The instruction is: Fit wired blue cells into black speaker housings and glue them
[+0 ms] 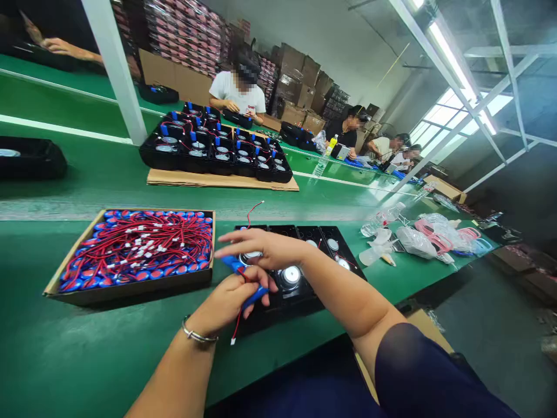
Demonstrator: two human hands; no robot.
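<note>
A: In the head view, low in the middle of the frame, the left hand (237,293) is closed around a blue cylindrical cell (246,283) with a red lead (237,326) hanging from it, the white plug dangling over the near edge of the black tray (300,302).

B: And the right hand (261,247)?

A: It lies across the tray just above the left one, fingers stretched out flat and gripping nothing, the fingertips touching the top end of the cell. Beside it sits a shiny round speaker (290,275) in its pocket.

B: What could go wrong?

A: I judge the loose lead is the main risk. It hangs free and could snag on the tray rim or on the left wrist's bracelet (196,335), tugging the cell out of a fairly light grip. Another stray red wire (253,210) sticks up behind the tray and could tangle with it.

B: And the box at left centre?

A: The cardboard box (69,273) is packed with cells and knotted red leads; lifting one out would likely drag its neighbours along.

B: Anything else nearby?

A: On the green counter (65,348), at right, lie plastic bags (418,241), well apart from the hands. Other people work at the upper middle, beyond a filled tray (217,148).
</note>
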